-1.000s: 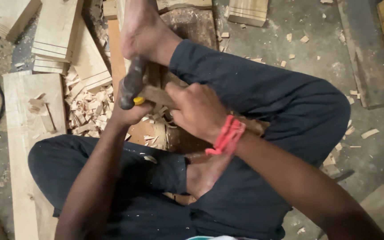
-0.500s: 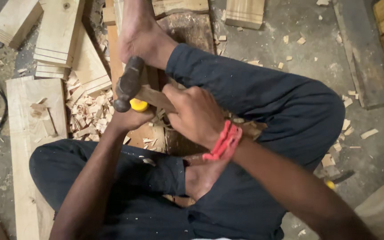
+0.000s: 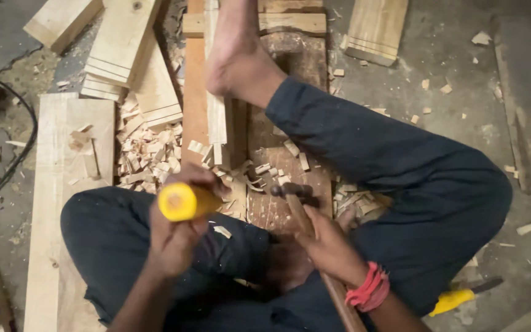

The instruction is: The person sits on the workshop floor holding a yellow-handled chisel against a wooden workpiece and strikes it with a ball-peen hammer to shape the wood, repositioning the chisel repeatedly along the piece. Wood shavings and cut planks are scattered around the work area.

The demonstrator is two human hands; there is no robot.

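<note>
I sit on the floor with my legs folded around a worn wooden board (image 3: 278,154). My bare foot (image 3: 238,61) presses down on a narrow wooden strip (image 3: 216,123) lying on that board. My left hand (image 3: 176,230) is shut on a chisel with a yellow handle (image 3: 179,201), its butt end turned up toward the camera. My right hand (image 3: 330,243), with a red band at the wrist, grips the wooden handle of a hammer (image 3: 293,193). The dark hammer head rests low over the board, to the right of the chisel.
Wood chips (image 3: 149,160) are heaped left of the strip. Pale planks (image 3: 56,154) and cut blocks (image 3: 124,49) lie at the left and top. A black cable (image 3: 16,154) curves along the left edge. Another yellow-handled tool (image 3: 456,299) lies on the floor at lower right.
The hammer head was up against the chisel's yellow end; it has now come away to the right and down. The left hand has drawn the chisel back toward me.
</note>
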